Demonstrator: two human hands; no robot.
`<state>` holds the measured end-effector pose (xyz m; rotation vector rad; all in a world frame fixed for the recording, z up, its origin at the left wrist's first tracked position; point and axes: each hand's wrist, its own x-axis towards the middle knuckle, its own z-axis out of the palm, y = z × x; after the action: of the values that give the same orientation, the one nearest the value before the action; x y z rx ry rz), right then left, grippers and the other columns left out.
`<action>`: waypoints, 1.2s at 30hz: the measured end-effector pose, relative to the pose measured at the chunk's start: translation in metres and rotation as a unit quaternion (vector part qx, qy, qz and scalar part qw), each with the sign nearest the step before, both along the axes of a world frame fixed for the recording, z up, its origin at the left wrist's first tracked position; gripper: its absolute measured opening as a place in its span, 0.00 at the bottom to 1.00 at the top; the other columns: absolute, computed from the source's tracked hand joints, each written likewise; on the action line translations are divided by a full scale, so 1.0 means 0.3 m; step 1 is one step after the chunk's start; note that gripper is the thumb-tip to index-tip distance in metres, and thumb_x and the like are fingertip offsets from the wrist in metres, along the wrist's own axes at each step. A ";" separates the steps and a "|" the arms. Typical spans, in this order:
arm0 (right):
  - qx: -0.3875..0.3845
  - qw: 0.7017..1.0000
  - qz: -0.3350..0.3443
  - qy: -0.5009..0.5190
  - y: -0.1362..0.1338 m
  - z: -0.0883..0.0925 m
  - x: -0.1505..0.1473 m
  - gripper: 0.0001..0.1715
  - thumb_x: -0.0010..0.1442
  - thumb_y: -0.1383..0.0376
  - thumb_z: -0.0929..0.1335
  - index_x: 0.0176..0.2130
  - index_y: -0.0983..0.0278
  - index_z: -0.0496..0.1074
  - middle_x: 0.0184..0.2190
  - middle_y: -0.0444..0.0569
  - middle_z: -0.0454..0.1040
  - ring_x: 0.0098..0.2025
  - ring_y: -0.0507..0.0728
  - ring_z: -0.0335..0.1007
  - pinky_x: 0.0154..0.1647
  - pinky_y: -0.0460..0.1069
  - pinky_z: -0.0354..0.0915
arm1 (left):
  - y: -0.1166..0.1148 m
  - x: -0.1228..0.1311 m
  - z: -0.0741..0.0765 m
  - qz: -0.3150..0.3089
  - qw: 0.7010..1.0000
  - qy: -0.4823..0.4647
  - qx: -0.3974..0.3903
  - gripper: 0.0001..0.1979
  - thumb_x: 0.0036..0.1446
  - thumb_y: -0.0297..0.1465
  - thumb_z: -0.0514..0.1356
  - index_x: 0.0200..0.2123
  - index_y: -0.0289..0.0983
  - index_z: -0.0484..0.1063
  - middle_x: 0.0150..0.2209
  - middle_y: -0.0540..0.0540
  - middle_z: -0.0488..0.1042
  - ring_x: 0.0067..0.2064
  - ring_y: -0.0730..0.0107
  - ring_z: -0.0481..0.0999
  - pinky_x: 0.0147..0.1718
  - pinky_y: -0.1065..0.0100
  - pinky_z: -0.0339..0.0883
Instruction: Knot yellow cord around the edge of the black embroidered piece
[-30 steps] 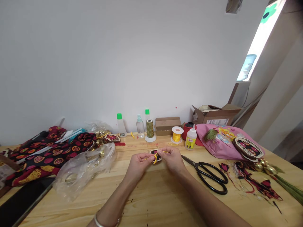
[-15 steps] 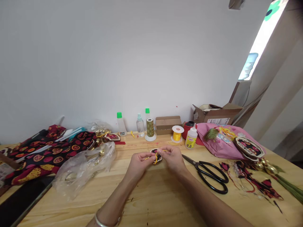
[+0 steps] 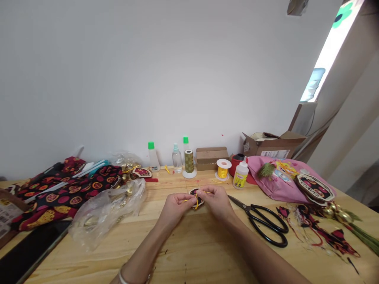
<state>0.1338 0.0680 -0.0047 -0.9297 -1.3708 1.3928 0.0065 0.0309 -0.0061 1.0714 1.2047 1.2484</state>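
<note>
Between my two hands runs a yellow cord (image 3: 197,202), with a loop or knot of it at the middle. My left hand (image 3: 177,206) pinches the cord on one side, thumb against forefinger. On the other side my right hand (image 3: 215,201) pinches it too, and a short end shows above the fingers. Under the cord lies a small dark patterned piece with a pale edge (image 3: 199,200), partly covered by my fingers. Black-handled scissors (image 3: 257,221) lie right of my right hand, their blades pointing towards it.
Behind my hands stand a yellow cord spool (image 3: 223,171), a green thread spool (image 3: 188,162), a glue bottle (image 3: 241,174) and several clear bottles. Patterned cloth (image 3: 85,189) and a plastic bag (image 3: 109,213) lie left. A pink bag (image 3: 272,183) and fabric scraps (image 3: 322,232) lie right.
The view has shifted slightly, so everything sits a little lower and further right. Both hands keep their pinch on the yellow cord, with only small finger movement.
</note>
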 end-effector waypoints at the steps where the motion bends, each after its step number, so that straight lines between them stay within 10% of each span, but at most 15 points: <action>1: 0.002 1.000 0.003 0.001 0.000 -0.004 -0.001 0.11 0.39 0.62 0.68 0.22 0.69 0.70 0.19 0.46 0.72 0.22 0.52 0.67 0.24 0.45 0.63 | 0.001 0.002 0.000 0.003 1.000 0.005 0.002 0.11 0.35 0.33 0.63 0.23 0.30 0.73 0.22 0.45 0.76 0.23 0.73 0.71 0.23 0.74 0.62; 29: 0.070 0.993 -0.012 -0.094 0.023 -0.029 0.027 0.11 0.41 0.60 0.66 0.20 0.67 0.69 0.18 0.43 0.68 0.21 0.49 0.64 0.22 0.42 0.58 | 0.018 -0.009 -0.032 -0.030 0.999 0.037 0.018 0.13 0.39 0.37 0.60 0.24 0.31 0.71 0.19 0.50 0.72 0.20 0.78 0.65 0.20 0.78 0.54; 36: -0.233 0.941 0.235 0.071 0.021 0.013 0.070 0.11 0.47 0.61 0.61 0.24 0.67 0.65 0.10 0.32 0.43 0.11 0.42 0.33 0.10 0.39 0.32 | 0.019 -0.020 -0.047 -0.016 0.994 0.105 0.034 0.16 0.39 0.39 0.59 0.25 0.29 0.71 0.19 0.48 0.72 0.19 0.77 0.64 0.18 0.77 0.53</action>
<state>0.1548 0.0744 -0.0008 -0.7991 -1.2178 2.1733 0.0006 0.0367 -0.0202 1.2939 1.3046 1.1809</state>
